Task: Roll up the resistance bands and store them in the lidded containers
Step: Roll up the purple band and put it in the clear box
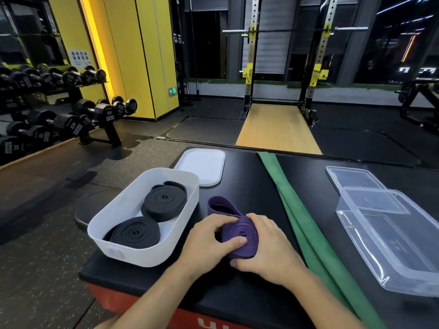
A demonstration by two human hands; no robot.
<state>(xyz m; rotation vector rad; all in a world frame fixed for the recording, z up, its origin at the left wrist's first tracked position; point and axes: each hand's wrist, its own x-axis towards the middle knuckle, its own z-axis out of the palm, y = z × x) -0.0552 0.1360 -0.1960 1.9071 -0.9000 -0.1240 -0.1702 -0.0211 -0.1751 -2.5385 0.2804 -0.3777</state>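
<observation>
With left hand and right hand gripping part-rolled purple rubber band, counts two black rubber rolls binned left, flat green rubber band unrolled.

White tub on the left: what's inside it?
Two rolled black resistance bands lie inside the white tub: the nearer roll and the farther roll. The tub's front wall hides the nearer roll's lower edge; anything beneath the rolls is covered.

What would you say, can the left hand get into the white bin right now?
Probably yes: the white bin sits open right beside the left hand, its lid lying behind it, nothing between. The hand does hold the purple band, though.
</observation>
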